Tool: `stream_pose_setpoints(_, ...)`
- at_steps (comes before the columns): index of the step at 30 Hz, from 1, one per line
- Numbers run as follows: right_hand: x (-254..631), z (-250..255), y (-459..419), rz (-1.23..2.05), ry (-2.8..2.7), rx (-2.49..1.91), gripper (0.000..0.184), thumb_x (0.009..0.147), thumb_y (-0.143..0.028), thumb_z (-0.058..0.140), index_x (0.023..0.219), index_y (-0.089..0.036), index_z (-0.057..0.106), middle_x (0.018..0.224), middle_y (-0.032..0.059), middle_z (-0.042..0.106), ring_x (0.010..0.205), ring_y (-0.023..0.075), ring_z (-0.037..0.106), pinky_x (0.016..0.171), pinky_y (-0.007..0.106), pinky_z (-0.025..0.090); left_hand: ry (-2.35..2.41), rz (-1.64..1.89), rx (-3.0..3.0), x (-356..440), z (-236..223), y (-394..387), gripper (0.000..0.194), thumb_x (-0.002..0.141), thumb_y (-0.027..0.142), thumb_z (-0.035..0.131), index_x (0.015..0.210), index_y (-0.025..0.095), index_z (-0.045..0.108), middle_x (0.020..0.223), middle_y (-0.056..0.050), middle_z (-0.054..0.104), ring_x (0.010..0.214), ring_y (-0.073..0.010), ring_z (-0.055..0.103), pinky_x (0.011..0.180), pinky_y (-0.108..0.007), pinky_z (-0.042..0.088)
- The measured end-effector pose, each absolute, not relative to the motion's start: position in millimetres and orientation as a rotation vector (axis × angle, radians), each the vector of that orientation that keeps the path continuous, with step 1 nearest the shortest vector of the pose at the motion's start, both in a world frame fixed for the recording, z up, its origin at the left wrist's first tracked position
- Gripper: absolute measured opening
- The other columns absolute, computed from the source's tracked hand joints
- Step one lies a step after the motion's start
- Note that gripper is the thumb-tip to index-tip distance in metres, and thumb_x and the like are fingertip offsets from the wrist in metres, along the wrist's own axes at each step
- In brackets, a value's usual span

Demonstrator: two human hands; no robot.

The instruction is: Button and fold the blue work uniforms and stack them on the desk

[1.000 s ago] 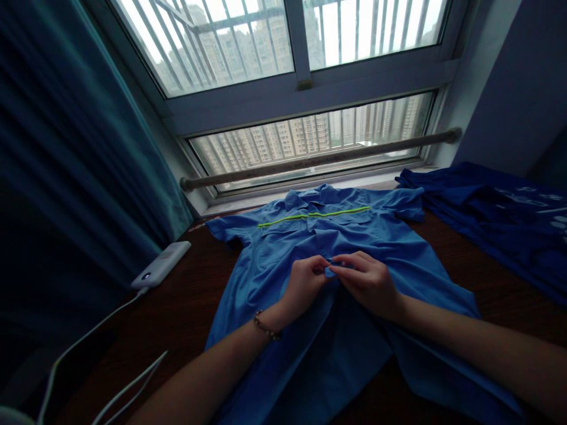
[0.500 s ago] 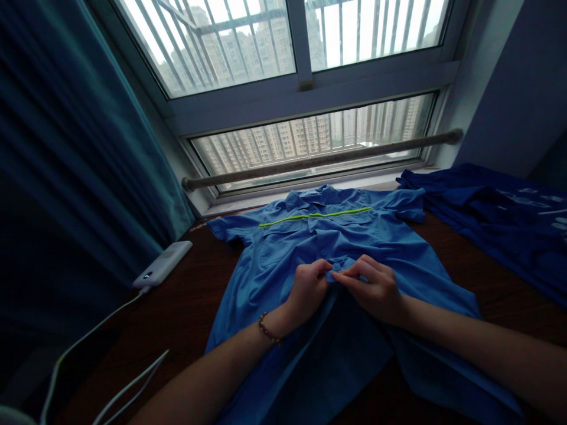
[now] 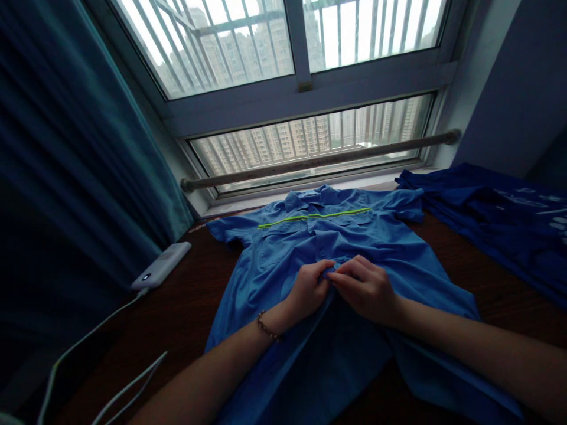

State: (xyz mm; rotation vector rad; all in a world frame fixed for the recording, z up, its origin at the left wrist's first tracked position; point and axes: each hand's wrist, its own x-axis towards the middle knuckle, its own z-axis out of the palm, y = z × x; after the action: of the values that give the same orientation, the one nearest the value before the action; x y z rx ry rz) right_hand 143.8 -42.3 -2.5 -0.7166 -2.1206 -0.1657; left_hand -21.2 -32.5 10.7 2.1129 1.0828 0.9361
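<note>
A blue short-sleeved shirt [image 3: 274, 251] with a yellow-green stripe across the chest lies front up, its collar towards the window. My left hand [image 3: 310, 288] pinches the shirt's front edge between thumb and fingers. Right beside it, my right hand [image 3: 365, 288] grips the same front edge, the fingertips of both hands nearly meeting. Below the hands the two front panels fall apart. The bit of cloth between my fingertips is mostly covered, and I cannot make out a button there.
On the dark wooden table [image 3: 186, 313] a white power bank [image 3: 162, 265] with a white cable [image 3: 101, 327] lies at the left. Dark blue folded clothing [image 3: 496, 206] is at the right. A rail [image 3: 319, 161] crosses the window behind; a blue curtain [image 3: 80, 147] hangs left.
Half a second ago a raised bit of cloth showed between my fingertips; now they cover most of it. My left thumb and fingers have closed in towards the right hand. The shirt lies as before.
</note>
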Motion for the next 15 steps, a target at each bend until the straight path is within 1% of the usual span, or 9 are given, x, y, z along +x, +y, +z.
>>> stream_pose_setpoints(2, 141.9, -1.2, -43.7, -0.114, -2.154, -0.73, 0.027, 0.078, -0.018, 0.05, 0.104, -0.021, 0.058, 0.088, 0.0053, 0.056, 0.078, 0.0148, 0.049, 0.068, 0.028, 0.042, 1.051, 0.904, 2.097, -22.4, 12.1, -31.2, 0.025, 0.072, 0.007, 0.043, 0.088, 0.014, 0.061, 0.083, -0.003, 0.064, 0.074, -0.0138, 0.058, 0.068, -0.022, 0.043)
stream_pose_setpoints(5, 138.0, 11.5, -50.9, -0.029, -2.266, -0.843, 0.032, 0.075, -0.019, 0.05, 0.107, -0.018, 0.054, 0.094, 0.0072, 0.053, 0.082, 0.0169, 0.049, 0.07, 0.03, 0.042, 1.016, 0.802, 2.078, -26.1, 15.2, -28.6, 0.016, 0.071, 0.01, 0.044, 0.073, 0.011, 0.059, 0.065, 0.0, 0.058, 0.059, -0.0103, 0.05, 0.053, -0.019, 0.037)
stream_pose_setpoints(7, 135.3, 26.5, -60.3, 0.023, -2.4, -0.97, 0.03, 0.073, -0.018, 0.05, 0.103, -0.018, 0.055, 0.093, 0.0071, 0.052, 0.079, 0.017, 0.051, 0.066, 0.029, 0.043, 0.972, 0.68, 2.096, -28.4, 19.2, -28.1, 0.013, 0.069, 0.01, 0.045, 0.065, 0.01, 0.056, 0.058, 0.002, 0.053, 0.053, -0.0082, 0.044, 0.048, -0.017, 0.033)
stream_pose_setpoints(9, 133.8, 42.9, -73.8, 0.062, -2.534, -1.084, 0.028, 0.071, -0.015, 0.049, 0.098, -0.018, 0.055, 0.09, 0.0058, 0.053, 0.073, 0.0161, 0.052, 0.06, 0.027, 0.043, 0.902, 0.514, 2.176, -29.1, 26.0, -31.0, 0.011, 0.068, 0.01, 0.046, 0.061, 0.01, 0.055, 0.055, 0.003, 0.051, 0.05, -0.0071, 0.042, 0.046, -0.017, 0.031)
stream_pose_setpoints(11, 135.0, 55.8, -90.7, 0.115, -2.631, -1.127, 0.03, 0.069, -0.013, 0.049, 0.098, -0.019, 0.054, 0.09, 0.0053, 0.054, 0.069, 0.0157, 0.054, 0.056, 0.026, 0.043, 0.823, 0.331, 2.298, -27.6, 35.7, -39.3, 0.01, 0.067, 0.01, 0.048, 0.062, 0.011, 0.057, 0.054, 0.003, 0.052, 0.05, -0.0073, 0.043, 0.046, -0.017, 0.031)
stream_pose_setpoints(13, 140.4, 61.2, -109.1, 0.168, -2.685, -1.086, 0.039, 0.066, -0.013, 0.052, 0.105, -0.02, 0.052, 0.095, 0.0059, 0.056, 0.07, 0.0164, 0.056, 0.056, 0.027, 0.045, 0.752, 0.173, 2.408, -24.9, 47.2, -54.3, 0.01, 0.069, 0.013, 0.05, 0.068, 0.013, 0.06, 0.059, 0.002, 0.057, 0.052, -0.0089, 0.048, 0.049, -0.018, 0.036)
stream_pose_setpoints(14, 145.1, 60.5, -118.1, 0.171, -2.694, -1.042, 0.044, 0.065, -0.014, 0.054, 0.109, -0.02, 0.05, 0.098, 0.0067, 0.057, 0.072, 0.0171, 0.057, 0.057, 0.027, 0.047, 0.737, 0.13, 2.452, -24.1, 52.7, -64.4, 0.011, 0.071, 0.016, 0.051, 0.075, 0.014, 0.061, 0.064, 0.0, 0.06, 0.056, -0.0107, 0.052, 0.054, -0.019, 0.04)
stream_pose_setpoints(15, 151.4, 57.4, -126.4, 0.149, -2.688, -0.998, 0.049, 0.064, -0.015, 0.056, 0.112, -0.02, 0.048, 0.102, 0.0077, 0.057, 0.074, 0.0183, 0.058, 0.059, 0.028, 0.048, 0.747, 0.118, 2.487, -24.2, 57.4, -75.9, 0.017, 0.073, 0.021, 0.053, 0.086, 0.016, 0.062, 0.074, -0.002, 0.063, 0.064, -0.0134, 0.056, 0.061, -0.021, 0.043)
